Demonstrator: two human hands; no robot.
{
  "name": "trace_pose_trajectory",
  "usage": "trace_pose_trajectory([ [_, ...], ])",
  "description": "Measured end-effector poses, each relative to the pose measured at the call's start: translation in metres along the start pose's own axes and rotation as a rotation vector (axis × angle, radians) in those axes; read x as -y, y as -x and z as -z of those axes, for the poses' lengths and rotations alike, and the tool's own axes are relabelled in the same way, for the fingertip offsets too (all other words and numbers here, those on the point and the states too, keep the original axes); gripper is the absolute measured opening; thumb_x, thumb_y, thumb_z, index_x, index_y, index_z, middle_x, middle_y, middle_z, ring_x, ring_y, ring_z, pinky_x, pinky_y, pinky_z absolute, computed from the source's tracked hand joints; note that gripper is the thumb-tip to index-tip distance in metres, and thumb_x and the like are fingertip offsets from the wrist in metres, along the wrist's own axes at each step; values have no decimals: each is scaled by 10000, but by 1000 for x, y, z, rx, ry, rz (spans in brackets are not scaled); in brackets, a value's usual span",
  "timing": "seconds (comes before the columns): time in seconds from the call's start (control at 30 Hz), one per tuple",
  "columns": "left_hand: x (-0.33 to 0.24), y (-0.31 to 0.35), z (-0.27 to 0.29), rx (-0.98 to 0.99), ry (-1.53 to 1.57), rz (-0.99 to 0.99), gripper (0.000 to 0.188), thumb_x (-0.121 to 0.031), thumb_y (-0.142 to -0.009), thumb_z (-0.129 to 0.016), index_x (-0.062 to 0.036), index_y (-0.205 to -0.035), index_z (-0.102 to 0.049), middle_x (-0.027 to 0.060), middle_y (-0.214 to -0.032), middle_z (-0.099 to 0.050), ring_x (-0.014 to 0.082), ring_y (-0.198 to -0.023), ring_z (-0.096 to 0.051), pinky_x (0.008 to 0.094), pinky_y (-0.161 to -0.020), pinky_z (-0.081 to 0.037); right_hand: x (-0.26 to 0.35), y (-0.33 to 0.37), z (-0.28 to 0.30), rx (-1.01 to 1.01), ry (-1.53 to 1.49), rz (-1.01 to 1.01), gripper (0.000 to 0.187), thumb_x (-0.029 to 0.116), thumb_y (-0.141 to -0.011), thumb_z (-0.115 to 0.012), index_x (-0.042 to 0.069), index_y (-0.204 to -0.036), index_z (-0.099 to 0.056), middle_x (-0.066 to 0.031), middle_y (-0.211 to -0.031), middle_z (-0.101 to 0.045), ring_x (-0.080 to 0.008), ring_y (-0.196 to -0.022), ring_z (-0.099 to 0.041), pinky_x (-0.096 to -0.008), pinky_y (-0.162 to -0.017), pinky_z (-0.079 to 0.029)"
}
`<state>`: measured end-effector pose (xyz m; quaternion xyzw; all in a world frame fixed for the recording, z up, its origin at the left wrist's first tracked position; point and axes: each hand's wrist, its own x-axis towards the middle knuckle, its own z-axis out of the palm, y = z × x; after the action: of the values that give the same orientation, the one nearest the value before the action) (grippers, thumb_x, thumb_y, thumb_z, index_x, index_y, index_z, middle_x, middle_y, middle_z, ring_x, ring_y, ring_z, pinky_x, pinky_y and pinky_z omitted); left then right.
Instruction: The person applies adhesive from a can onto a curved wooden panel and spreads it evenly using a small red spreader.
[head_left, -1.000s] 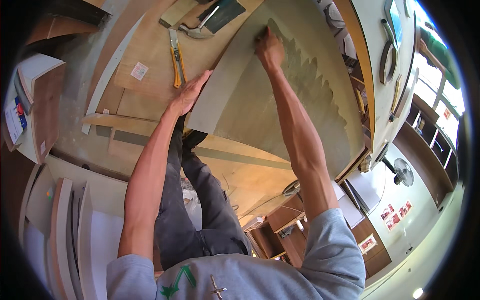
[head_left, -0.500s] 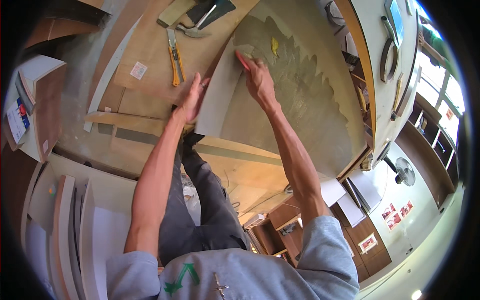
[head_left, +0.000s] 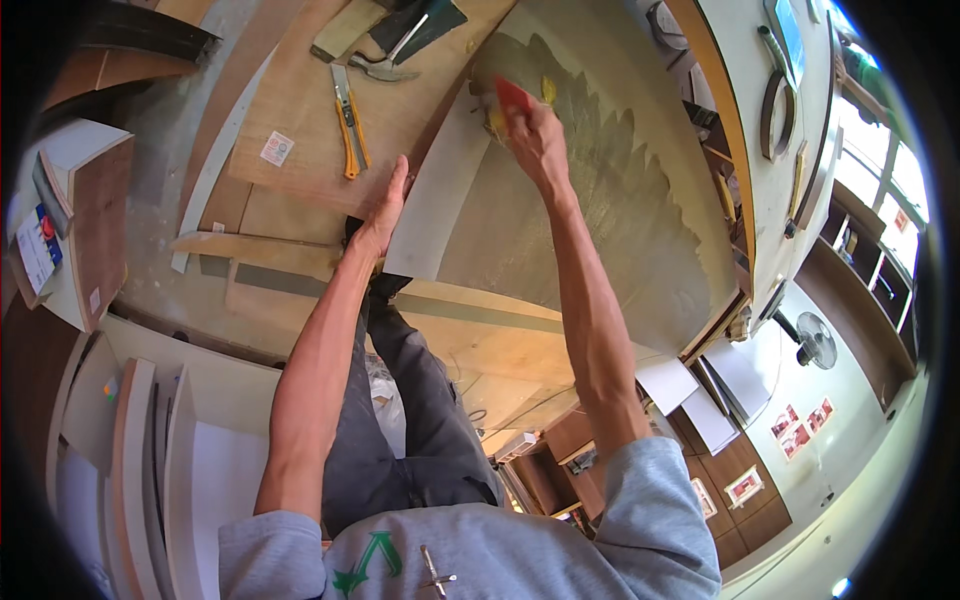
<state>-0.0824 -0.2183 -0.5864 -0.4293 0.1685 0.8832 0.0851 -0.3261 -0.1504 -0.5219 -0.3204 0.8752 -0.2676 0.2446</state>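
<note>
My right hand (head_left: 540, 150) grips a flat red spreader (head_left: 513, 96) near the far end of a large grey-brown panel (head_left: 480, 240). A darker, wet-looking coating (head_left: 600, 180) with a scalloped edge covers much of that panel. Beside the spreader sits a yellow blob (head_left: 548, 90), and another yellowish patch by the red blade is blurred. My left hand (head_left: 385, 210) is open, fingers stretched out together, its palm side along the panel's left edge. Whether it presses on the edge or only rests there, I cannot tell.
Left of the panel, an orange-handled cutter (head_left: 350, 135) and a claw hammer (head_left: 385, 68) lie on a wooden board (head_left: 300, 100), with a wooden block (head_left: 347, 30) beyond. A curved-edged white counter (head_left: 735, 50) borders the right. A fan (head_left: 812, 340) stands farther right.
My right hand has lifted the red spreader slightly away from the panel's left edge, moving right and turning its blade. My left hand stays by the edge, a little lower.
</note>
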Motion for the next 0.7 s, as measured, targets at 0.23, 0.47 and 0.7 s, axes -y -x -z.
trace_pose_trajectory([
  [0.23,-16,9,-55,130,12,-27,876,-755,-1006,-360,-94,-1581,-378,80,-1487,-527,194,-1311,-507,380,-1107,-414,-71,49,6,-68,113,-431,341,222,-995,-521,27,-1220,-687,-285,-1085,-691,-469,-998,-669,-531,-836,-524],
  [0.47,-15,17,-52,194,41,-131,783,-690,-1043,-360,-97,-1551,-414,69,-1502,-522,201,-1363,-484,406,-1136,-387,7,-14,-20,120,43,-336,370,299,-959,-509,-9,-1053,-690,-277,-815,-706,-482,-874,-711,-510,-796,-550],
  [0.7,1,24,-38,132,48,17,715,-661,-1043,-408,-95,-1462,-532,13,-1287,-631,128,-1143,-597,314,-939,-518,67,-31,60,315,-288,-111,268,234,-996,-586,50,-1152,-703,-139,-972,-733,-252,-814,-689,-401,-781,-545],
])
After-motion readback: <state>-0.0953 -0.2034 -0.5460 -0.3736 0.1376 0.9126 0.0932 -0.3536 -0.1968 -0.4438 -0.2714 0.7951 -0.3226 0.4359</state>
